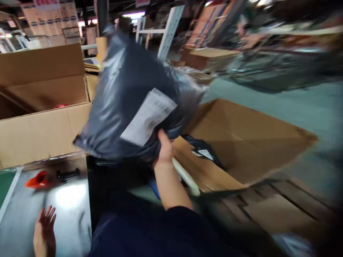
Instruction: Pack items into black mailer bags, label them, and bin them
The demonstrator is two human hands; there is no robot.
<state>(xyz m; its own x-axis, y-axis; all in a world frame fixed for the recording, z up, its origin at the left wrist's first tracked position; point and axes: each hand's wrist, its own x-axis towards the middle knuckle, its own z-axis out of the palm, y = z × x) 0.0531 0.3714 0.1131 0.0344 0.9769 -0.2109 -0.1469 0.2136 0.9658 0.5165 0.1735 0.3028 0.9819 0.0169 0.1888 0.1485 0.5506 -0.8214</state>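
Observation:
My right hand (164, 151) grips the lower edge of a dark grey plastic mailing bag (128, 92), thumb on the front and the other fingers hidden behind it. The bag is bulky, held up in mid-air, with a white label (148, 117) on its face. My left hand (45, 230) hangs over the metal tabletop (18, 210), fingers stretched out and holding nothing. Farther back on that tabletop lie an orange object (39, 180) and a small black one (68, 175), both too blurred to name.
An open cardboard box (43, 135) stands at the left behind the tabletop. To the right, a large open carton (257, 142) contains another dark bag (206, 153) with a label. Wooden pallet slats (278, 210) lie at the lower right. A white metal frame (170, 34) rises behind.

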